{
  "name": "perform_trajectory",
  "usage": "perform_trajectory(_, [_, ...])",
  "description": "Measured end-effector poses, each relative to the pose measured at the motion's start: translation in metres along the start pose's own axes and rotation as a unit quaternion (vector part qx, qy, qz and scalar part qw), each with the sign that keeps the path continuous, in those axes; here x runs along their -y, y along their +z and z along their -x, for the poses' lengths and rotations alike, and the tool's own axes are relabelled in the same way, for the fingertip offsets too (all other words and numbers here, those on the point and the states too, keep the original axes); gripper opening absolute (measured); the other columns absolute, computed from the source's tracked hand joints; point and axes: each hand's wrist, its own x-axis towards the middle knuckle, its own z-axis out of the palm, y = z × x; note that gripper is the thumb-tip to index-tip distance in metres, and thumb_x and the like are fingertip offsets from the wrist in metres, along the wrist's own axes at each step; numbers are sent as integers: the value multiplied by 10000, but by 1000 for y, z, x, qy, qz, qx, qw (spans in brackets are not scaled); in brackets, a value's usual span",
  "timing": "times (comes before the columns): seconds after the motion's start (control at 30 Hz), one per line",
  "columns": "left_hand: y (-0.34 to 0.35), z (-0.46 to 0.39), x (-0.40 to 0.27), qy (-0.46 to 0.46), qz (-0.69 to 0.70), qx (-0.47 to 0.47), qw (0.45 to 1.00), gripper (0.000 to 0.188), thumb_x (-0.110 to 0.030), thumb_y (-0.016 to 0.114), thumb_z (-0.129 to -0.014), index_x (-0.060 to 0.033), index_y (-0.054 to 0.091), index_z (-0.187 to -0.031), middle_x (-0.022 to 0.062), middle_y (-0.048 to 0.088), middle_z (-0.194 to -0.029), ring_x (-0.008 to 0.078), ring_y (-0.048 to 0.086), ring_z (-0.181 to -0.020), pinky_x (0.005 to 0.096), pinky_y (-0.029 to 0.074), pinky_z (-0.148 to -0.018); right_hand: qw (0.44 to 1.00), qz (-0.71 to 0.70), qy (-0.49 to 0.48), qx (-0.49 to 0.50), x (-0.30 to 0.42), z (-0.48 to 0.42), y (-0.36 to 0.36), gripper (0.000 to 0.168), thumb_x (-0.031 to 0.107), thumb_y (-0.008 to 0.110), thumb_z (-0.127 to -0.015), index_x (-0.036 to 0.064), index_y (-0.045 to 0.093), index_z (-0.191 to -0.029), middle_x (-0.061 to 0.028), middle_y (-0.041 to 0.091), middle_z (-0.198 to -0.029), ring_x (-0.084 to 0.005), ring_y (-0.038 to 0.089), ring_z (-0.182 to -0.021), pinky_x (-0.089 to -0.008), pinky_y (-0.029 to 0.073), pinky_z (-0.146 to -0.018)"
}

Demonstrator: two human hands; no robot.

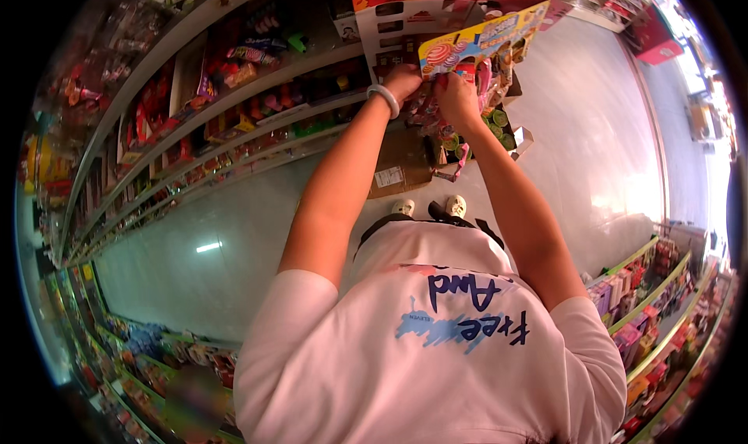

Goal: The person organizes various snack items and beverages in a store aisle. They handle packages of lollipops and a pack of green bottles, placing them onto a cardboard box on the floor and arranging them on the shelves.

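Both arms reach forward to a rack of hanging packets at the end of the shelving. My left hand (403, 83), with a pale bangle on the wrist, is at the lower left edge of a yellow and blue printed header card (467, 41). What its fingers hold, if anything, is hidden. Close beside it, my right hand (457, 98) has its fingers curled at the card's lower edge, near a small red packet (466, 72). Whether it grips the packet is unclear. Pink and clear wrapped sweets (485, 82) hang around the right hand.
Below the hands, a brown cardboard box (403, 166) and a carton of green-topped tubs (498, 129) stand on the floor near my shoes. Long shelves (234, 102) of packaged sweets run along the left. Lower racks (637, 280) stand at the right.
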Motion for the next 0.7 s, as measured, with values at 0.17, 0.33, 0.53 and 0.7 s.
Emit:
perform_trajectory(0.17, [0, -13, 14, 130, -51, -10, 990, 210, -94, 631, -831, -45, 671, -1031, 41, 678, -913, 130, 615, -751, 303, 500, -646, 964, -118, 65, 231, -32, 21, -6, 202, 192, 627, -807, 16, 590, -898, -157, 652, -769, -300, 651, -751, -386, 504, -697])
perform_trajectory(0.33, [10, -21, 20, 152, -131, -141, 969, 237, -174, 570, -895, -31, 642, -1068, 89, 676, -999, 146, 597, -916, 288, 459, -806, 839, -446, 86, 298, -51, 69, -36, 155, 190, 564, -919, 48, 577, -979, 21, 584, -707, -80, 562, -661, -241, 450, -618])
perform_trajectory(0.53, [13, -30, 50, -19, 160, -205, 965, 208, -256, 493, -938, -109, 627, -878, 2, 667, -867, 123, 636, -745, 293, 499, -661, 847, -462, 124, 232, -48, 64, -63, 167, 229, 499, -975, 72, 553, -985, 57, 424, -560, -31, 389, -454, -205, 292, -414])
perform_trajectory(0.7, [17, -12, 52, -71, 339, -78, 935, 455, -494, 429, -947, -80, 616, -975, 60, 675, -941, 170, 651, -826, 330, 532, -749, 937, -244, 144, 202, -33, 39, -57, 310, 313, 582, -919, 27, 595, -799, 2, 467, -541, -76, 422, -467, -267, 341, -442])
